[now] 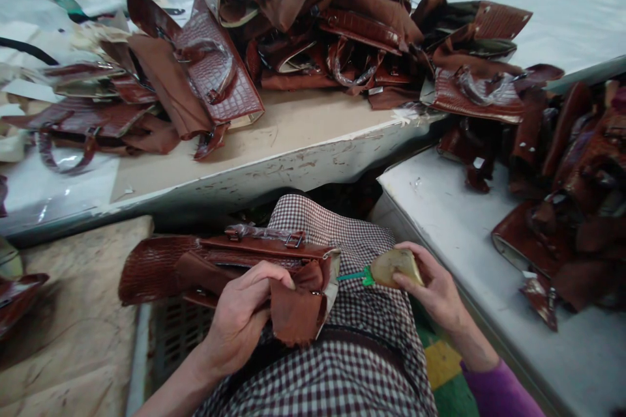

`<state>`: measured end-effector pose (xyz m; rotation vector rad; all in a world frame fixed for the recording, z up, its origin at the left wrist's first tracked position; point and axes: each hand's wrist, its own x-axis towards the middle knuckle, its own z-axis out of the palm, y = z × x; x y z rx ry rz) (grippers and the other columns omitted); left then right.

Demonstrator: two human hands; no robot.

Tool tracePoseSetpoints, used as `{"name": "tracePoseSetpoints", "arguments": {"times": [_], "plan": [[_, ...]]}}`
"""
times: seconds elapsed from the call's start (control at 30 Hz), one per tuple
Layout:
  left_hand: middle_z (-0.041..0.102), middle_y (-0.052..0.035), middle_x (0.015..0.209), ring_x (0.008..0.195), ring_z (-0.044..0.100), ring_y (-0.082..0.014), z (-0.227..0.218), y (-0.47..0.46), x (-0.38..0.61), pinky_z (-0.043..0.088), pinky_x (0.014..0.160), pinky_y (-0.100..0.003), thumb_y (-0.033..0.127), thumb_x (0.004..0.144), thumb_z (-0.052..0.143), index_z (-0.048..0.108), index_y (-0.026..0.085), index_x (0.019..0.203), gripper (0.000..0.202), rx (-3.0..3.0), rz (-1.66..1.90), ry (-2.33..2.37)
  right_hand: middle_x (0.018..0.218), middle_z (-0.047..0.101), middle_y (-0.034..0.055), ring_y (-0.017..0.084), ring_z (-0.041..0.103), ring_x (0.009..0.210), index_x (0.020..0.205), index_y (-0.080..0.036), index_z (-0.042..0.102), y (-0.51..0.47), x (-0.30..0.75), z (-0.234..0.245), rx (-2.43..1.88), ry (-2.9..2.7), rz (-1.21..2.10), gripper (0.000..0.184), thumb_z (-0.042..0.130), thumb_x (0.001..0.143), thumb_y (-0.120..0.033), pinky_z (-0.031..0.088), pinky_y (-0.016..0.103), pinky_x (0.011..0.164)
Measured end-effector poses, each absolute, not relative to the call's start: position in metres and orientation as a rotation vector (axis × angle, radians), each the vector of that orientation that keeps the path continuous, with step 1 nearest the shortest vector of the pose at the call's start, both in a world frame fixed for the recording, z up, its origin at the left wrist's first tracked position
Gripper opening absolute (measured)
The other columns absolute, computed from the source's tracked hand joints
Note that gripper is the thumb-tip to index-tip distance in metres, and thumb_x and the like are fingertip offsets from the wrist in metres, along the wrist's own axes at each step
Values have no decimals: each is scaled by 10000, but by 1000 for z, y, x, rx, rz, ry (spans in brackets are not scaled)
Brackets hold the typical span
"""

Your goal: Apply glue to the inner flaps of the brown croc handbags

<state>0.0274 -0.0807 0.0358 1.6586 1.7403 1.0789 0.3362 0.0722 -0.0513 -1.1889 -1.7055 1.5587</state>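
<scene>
A brown crocodile-pattern handbag (195,260) lies across my lap on a checked apron. My left hand (244,316) is closed on its brown fabric lining flap (296,313), pinching it at the bag's open end. My right hand (433,287) grips a small yellowish applicator with a green tip (388,268), its tip pointing toward the flap a short way off.
A worn white table (293,163) ahead carries a heap of similar brown handbags (313,32). More bags (562,163) pile on a white table (489,260) at my right. A board surface (73,326) lies at my left.
</scene>
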Motion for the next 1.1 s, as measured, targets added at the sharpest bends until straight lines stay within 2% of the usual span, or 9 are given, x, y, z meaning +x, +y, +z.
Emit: {"name": "tracePoseSetpoints", "arguments": {"times": [0.2,0.33,0.57,0.77,0.87,1.0,1.1], "plan": [[681,-21,839,753,663,-138,36,-84,25,517,685,-194,30,857,536,657,183,843,196,1639,1075,1779,1012,700,58,283,668,910,1187,-227,614,56,339,-48,-1340,-1432,1553,459,782,805,-417,574,368,759],[678,-12,830,748,665,-123,37,-83,23,511,683,-173,35,865,548,657,183,838,186,1656,1105,1769,1018,711,53,265,677,900,1145,-236,634,44,334,-47,-1341,-1472,1519,459,822,758,-397,571,338,786],[682,-15,831,756,668,-137,35,-85,23,516,690,-190,49,862,571,658,186,846,163,1673,1114,1762,1039,716,66,272,674,922,1125,-227,632,37,326,-43,-1428,-1495,1488,446,797,766,-434,567,345,799],[683,-3,829,744,669,-127,36,-87,23,517,680,-178,65,865,590,668,188,855,146,1635,1129,1785,937,727,72,267,670,778,1110,-193,645,30,326,-34,-1516,-1398,1546,481,781,757,-489,563,322,604],[685,-10,828,740,670,-135,36,-87,22,522,678,-185,81,869,600,673,183,853,126,1634,1125,1786,967,730,83,286,676,848,1098,-185,656,25,326,-32,-1520,-1360,1523,479,795,747,-480,574,345,698],[683,-6,825,748,669,-132,37,-86,23,521,691,-179,88,871,594,673,183,845,126,1638,1122,1787,959,723,79,295,678,835,1129,-182,636,18,327,-29,-1555,-1361,1517,488,770,777,-492,567,352,662],[681,5,825,750,666,-120,37,-84,24,513,701,-163,84,872,586,671,188,838,138,1652,1111,1787,962,718,73,295,682,867,1152,-183,614,12,326,-24,-1572,-1377,1512,484,757,795,-477,568,376,736]]}}
